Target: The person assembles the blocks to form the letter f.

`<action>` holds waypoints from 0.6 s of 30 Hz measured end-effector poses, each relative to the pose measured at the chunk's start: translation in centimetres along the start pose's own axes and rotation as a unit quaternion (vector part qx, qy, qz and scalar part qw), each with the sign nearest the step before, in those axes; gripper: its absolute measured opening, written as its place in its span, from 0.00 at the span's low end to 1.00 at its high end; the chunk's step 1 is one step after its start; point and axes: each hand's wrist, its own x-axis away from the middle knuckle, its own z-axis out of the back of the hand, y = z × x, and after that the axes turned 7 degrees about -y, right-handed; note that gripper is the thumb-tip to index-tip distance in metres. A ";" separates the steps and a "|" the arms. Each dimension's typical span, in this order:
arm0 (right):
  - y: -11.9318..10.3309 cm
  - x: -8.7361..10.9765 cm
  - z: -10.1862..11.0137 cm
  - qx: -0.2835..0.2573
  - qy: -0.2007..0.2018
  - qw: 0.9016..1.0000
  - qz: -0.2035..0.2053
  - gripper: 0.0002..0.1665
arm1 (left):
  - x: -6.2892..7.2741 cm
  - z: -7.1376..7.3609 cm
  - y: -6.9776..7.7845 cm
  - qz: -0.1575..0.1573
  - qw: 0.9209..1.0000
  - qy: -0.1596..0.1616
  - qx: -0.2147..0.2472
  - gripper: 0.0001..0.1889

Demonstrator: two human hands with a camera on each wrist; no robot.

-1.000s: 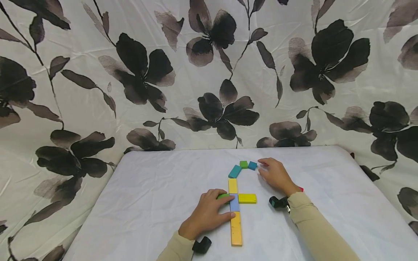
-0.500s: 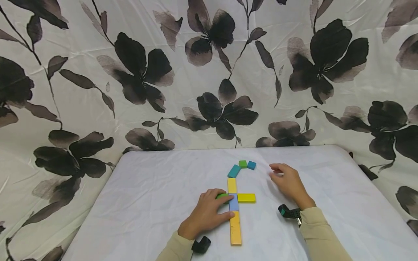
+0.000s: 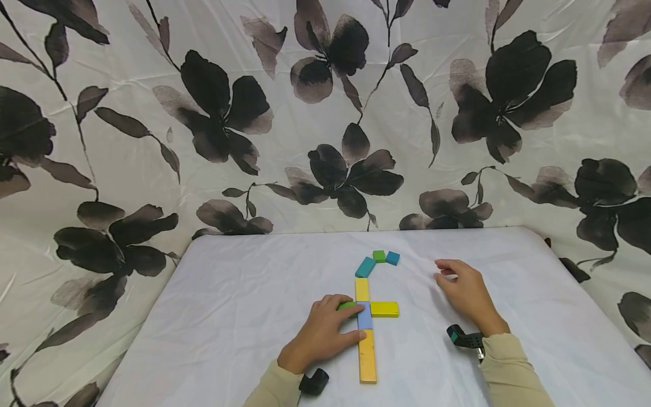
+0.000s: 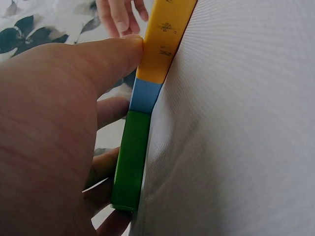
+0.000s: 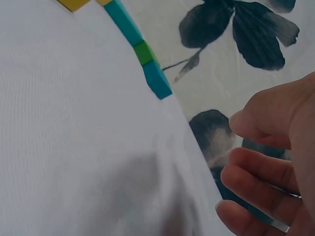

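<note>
My left hand (image 3: pixel 322 328) rests over the wooden blocks, fingertips on the green block (image 3: pixel 347 306) and light blue block (image 3: pixel 365 319), thumb at the long orange block (image 3: pixel 368 362). The left wrist view shows these green (image 4: pixel 130 162) and orange (image 4: pixel 165 42) blocks side-on, end to end with the blue. A yellow block (image 3: pixel 385 309) extends right from the blue one; another yellow block (image 3: pixel 362 289) lies beyond it. From there a teal block (image 3: pixel 365 267), green cube (image 3: pixel 378 256) and blue block (image 3: pixel 393 258) curve rightward. My right hand (image 3: pixel 465 294), loosely curled, holds nothing, apart from the blocks.
A white cloth covers the table (image 3: pixel 218 294). Behind it hangs a floral curtain (image 3: pixel 285 141). Dark wrist cameras are strapped on the left wrist (image 3: pixel 314 382) and right wrist (image 3: pixel 464 338).
My right hand has drawn away from the small blue block, moving right and toward me. The left hand has stayed put on the blocks, which look unmoved.
</note>
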 end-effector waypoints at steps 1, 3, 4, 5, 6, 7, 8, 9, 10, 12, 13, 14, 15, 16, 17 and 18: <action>0.1 0.1 0.1 0.001 0.001 1.000 -0.004 0.21 | 0.0 0.0 0.0 0.000 1.000 0.000 -0.001 0.31; 0.3 0.4 0.4 0.003 0.000 1.000 -0.014 0.21 | 0.0 0.0 0.0 0.000 1.000 -0.001 -0.002 0.31; 0.4 0.6 0.5 0.004 -0.003 1.000 -0.020 0.21 | 0.0 0.1 0.0 0.001 1.000 -0.001 -0.002 0.31; 0.5 0.8 0.6 0.004 -0.004 1.000 -0.026 0.21 | 0.0 0.1 0.1 0.003 1.000 -0.002 -0.002 0.31; 0.6 0.9 0.7 0.004 -0.004 1.000 -0.031 0.21 | 0.0 0.1 0.1 0.005 1.000 -0.003 -0.003 0.31; 0.7 1.1 0.8 0.004 -0.003 0.999 -0.033 0.21 | 0.0 0.1 0.1 0.007 1.000 -0.003 -0.003 0.31; 0.8 1.2 0.9 0.004 -0.002 0.999 -0.035 0.21 | 0.0 0.1 0.1 0.008 1.000 -0.004 -0.003 0.31; 0.9 1.4 1.0 0.003 0.001 0.999 -0.036 0.21 | 0.0 0.1 0.0 0.010 1.000 -0.005 -0.002 0.31; 1.1 1.6 1.1 0.004 0.005 0.999 -0.036 0.21 | 0.0 0.1 0.0 0.010 1.000 -0.005 -0.003 0.31; 1.4 1.9 1.3 0.006 0.012 0.999 -0.035 0.20 | 0.0 0.0 0.0 0.010 1.000 -0.005 -0.003 0.31; 1.5 2.1 1.5 0.010 0.014 0.999 -0.037 0.21 | 0.0 0.0 0.0 0.008 1.000 -0.005 -0.003 0.31; 1.7 2.3 1.6 0.012 0.014 0.999 -0.040 0.21 | 0.0 0.0 0.0 0.007 1.000 -0.004 -0.004 0.31; 1.8 2.4 1.7 0.015 0.014 0.999 -0.043 0.21 | 0.0 0.0 0.0 0.005 1.000 -0.004 -0.005 0.31; 1.9 2.6 1.8 0.017 0.014 0.999 -0.047 0.21 | 0.0 0.0 0.0 0.003 1.000 -0.003 -0.005 0.31; 2.0 2.7 1.9 0.018 0.012 0.998 -0.052 0.21 | 0.0 0.0 0.0 0.002 1.000 -0.003 -0.005 0.31; 2.2 2.9 2.0 0.019 0.010 0.998 -0.057 0.21 | 0.0 0.0 0.0 0.001 1.000 -0.002 -0.006 0.31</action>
